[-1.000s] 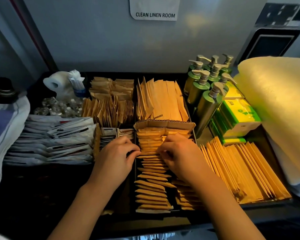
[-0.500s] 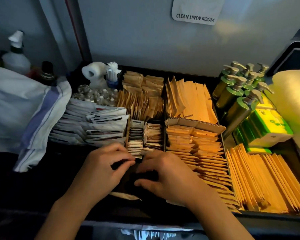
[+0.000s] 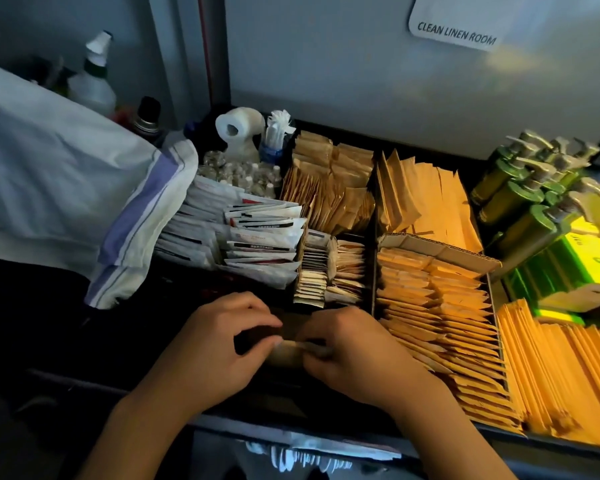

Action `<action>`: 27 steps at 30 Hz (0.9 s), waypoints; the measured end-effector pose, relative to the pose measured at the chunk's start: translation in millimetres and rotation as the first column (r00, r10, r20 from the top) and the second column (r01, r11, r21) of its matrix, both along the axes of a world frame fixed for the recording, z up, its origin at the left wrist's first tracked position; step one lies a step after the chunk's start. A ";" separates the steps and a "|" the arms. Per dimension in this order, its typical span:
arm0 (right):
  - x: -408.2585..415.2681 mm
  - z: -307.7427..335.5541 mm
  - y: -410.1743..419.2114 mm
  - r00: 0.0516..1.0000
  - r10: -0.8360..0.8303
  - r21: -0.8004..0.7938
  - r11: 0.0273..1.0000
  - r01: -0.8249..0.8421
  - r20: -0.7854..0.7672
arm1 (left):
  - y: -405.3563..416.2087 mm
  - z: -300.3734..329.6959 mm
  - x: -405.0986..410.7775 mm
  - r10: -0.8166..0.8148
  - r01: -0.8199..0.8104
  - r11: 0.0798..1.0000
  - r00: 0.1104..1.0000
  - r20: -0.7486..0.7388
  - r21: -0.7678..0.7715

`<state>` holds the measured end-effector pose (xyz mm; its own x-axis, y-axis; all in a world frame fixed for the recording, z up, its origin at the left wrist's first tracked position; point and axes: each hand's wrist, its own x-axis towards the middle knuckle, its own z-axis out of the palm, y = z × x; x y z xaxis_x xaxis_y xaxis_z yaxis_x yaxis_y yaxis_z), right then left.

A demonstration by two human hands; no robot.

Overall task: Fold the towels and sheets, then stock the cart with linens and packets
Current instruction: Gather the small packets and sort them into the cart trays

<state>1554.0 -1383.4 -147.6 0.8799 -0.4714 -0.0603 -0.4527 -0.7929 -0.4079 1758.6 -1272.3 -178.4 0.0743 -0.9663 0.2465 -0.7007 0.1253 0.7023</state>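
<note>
Both of my hands have come off the long row of tan packets and now sit one compartment to the left, low at the near edge of the tray. My left hand curls its fingers and thumb round the end of a brown packet, and my right hand pinches the same packet from the other side; it lies flat between them in the dark near compartment. My right wrist covers the near end of the tan row beside it.

Just beyond my knuckles stand two short stacks, one of small white sachets and one of paler packets, against a corrugated cardboard divider. Behind those are two more compartments of brown packets and tall envelopes. On the far right lies one more bank of large envelopes.

To the left a spread of white wrapped items leans against a white cloth with a blue stripe that drapes over the tray's left side. Farther back I count one toilet roll, a bunch of cotton swabs, a cluster of tiny clear bottles, one spray bottle and one dark-capped can. At right stand about six green pump bottles, too crowded to count surely, and green tissue packs. A sign reads CLEAN LINEN ROOM.
</note>
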 end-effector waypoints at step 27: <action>-192.4 27.4 -62.2 0.656 -0.484 0.068 0.831 0.552 0.579 | -146.7 74.0 -180.9 -0.269 0.323 0.929 0.925 0.269 -0.182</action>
<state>1361.6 -1445.6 -120.2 0.3482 -0.8339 0.4283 -0.5257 -0.5519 -0.6473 1577.7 -1419.0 -104.4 -0.2926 -0.8547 0.4288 -0.7490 0.4837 0.4529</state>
